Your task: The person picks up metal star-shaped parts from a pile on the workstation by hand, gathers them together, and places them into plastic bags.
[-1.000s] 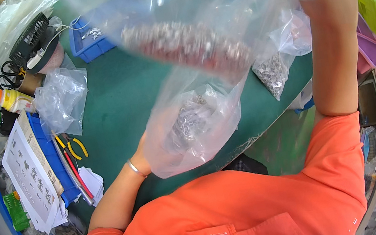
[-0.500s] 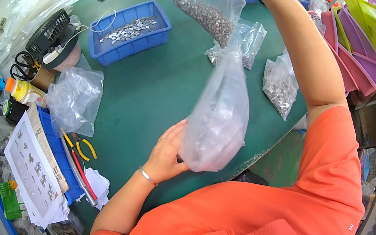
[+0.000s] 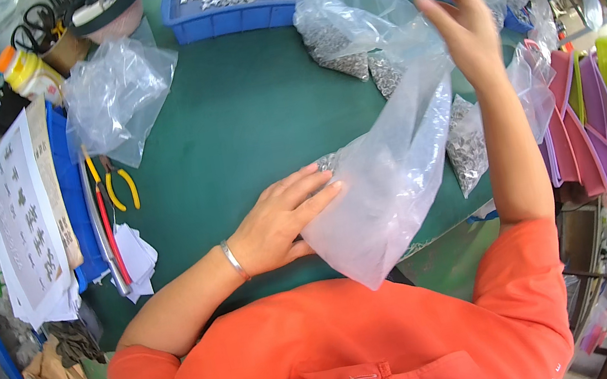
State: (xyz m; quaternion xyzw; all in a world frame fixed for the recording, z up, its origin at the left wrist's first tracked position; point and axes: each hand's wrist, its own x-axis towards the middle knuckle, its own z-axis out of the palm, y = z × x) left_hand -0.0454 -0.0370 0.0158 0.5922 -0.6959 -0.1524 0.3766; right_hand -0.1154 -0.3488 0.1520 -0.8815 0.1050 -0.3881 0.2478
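Observation:
A large clear plastic bag (image 3: 396, 175) slants across the table's middle, its puffed, tapering end toward me. At its far end, small grey metal pieces (image 3: 336, 53) show through the plastic. My left hand (image 3: 281, 221) lies against the bag's left side with its fingers stretched out. A few grey pieces show just beyond those fingertips; what holds them is partly hidden. My right hand (image 3: 464, 25) is raised at the bag's upper right, fingers apart and slightly blurred, with nothing visible in them. Near my right forearm lies a small bag of metal pieces (image 3: 466, 148).
Shiny flat pieces lie in a blue bin (image 3: 234, 24) at the back. On the left are a crumpled plastic bag (image 3: 118, 96), yellow-handled pliers (image 3: 120, 183) and printed sheets (image 3: 23, 226). Pink, purple and green trays (image 3: 586, 121) stand at the right.
My right hand has come down and opened off the bag. The bag's metal-filled part has dropped to the table. My left hand's fingers have straightened along the bag, and the view has shifted.

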